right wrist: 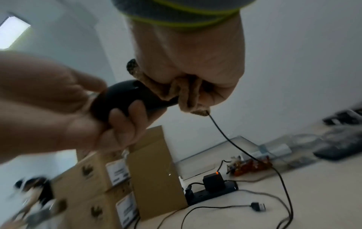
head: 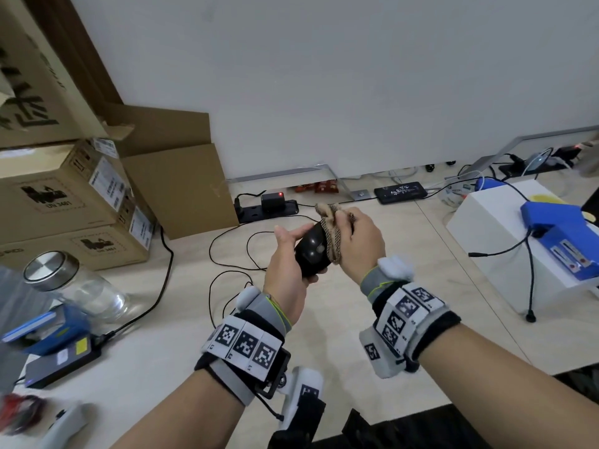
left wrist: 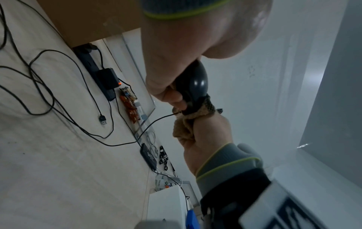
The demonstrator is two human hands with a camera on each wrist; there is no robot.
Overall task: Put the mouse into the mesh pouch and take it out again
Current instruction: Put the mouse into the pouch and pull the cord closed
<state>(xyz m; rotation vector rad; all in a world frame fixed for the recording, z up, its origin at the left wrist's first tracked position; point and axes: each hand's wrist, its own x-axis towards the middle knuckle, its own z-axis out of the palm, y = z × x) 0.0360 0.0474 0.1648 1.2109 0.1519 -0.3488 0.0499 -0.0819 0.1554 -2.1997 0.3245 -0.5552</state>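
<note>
jar (head: 69,286): glass, metal lid, far left on the table (head: 372,335), beside the stacked boxes (head: 74,202). not involved.
power strip (head: 265,207): back edge by the wall, red LED lit, loose cables looped on the table in front of it.
left hand (head: 287,270): fingers and thumb wrapped round the rear half of the mouse, held in the air above the table. firm grasp, thumb on the upper side.
mouse (head: 311,251): black, glossy, wired. rear half bare in the left hand, nose end just inside the pouch mouth. not resting on anything.
mouse cable (right wrist: 231,139): leaves the front of the mouse at the pouch and drops to the table. can't tell if it runs through the pouch or alongside it.
mesh pouch (head: 332,231): tan netting, bunched up, opening stretched over the mouse's front edge only.
right hand (head: 359,241): fist clenched on the gathered pouch fabric, knuckles up, touching the mouse nose.
stage (my read): mouse at the pouch mouth, mostly out. going in or coming out, can't tell from this.
risk 1: pouch is crumpled in the fist, so the opening may be too narrow and the mouse jams at its widest part.
risk 2: cable snags in the mesh or loops at the mouth, dragging the pouch along with the mouse.
risk 3: glossy shell plus a rear-only grip, a hard tug could slip it out of the left hand onto the table.
white box (head: 505,234): right side, blue device on top. clear of the action.
</note>
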